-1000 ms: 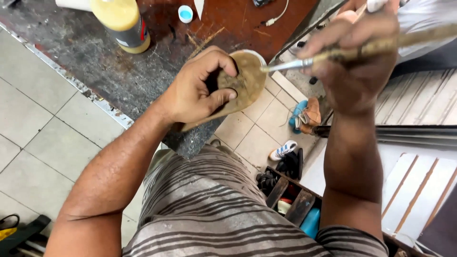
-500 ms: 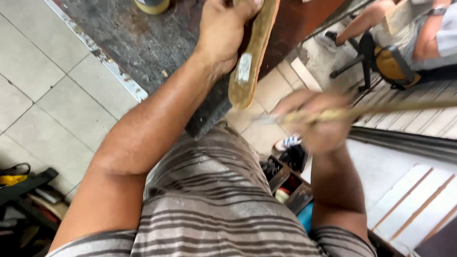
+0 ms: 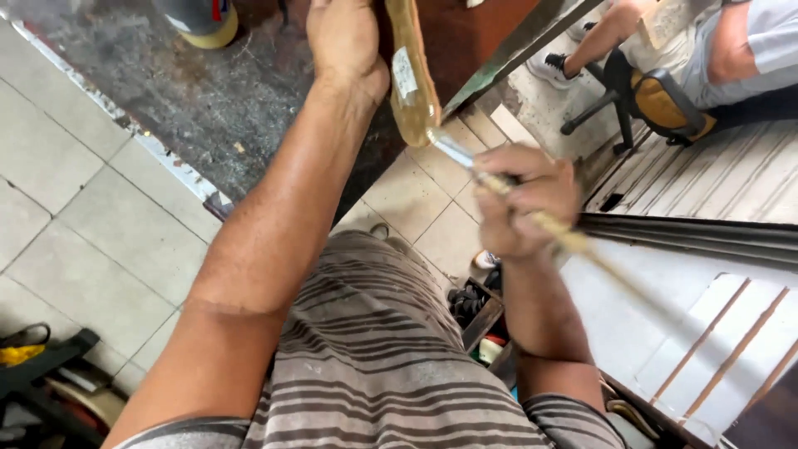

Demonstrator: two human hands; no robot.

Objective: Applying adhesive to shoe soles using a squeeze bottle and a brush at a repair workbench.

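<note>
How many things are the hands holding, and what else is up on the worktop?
Shoe soles, tan, held edge-up in left hand: 1
Brushes, long handle, gripped in right hand, tip touching the sole: 1
Yellow containers on the worktop: 1
Total: 3

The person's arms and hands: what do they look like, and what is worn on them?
Both arms are bare from shoulder to fingertips. The left hand and the right hand wear no gloves, and no rings, watch or bands show. The only clothing in view is a sleeveless shirt with grey and dark horizontal stripes.
</note>
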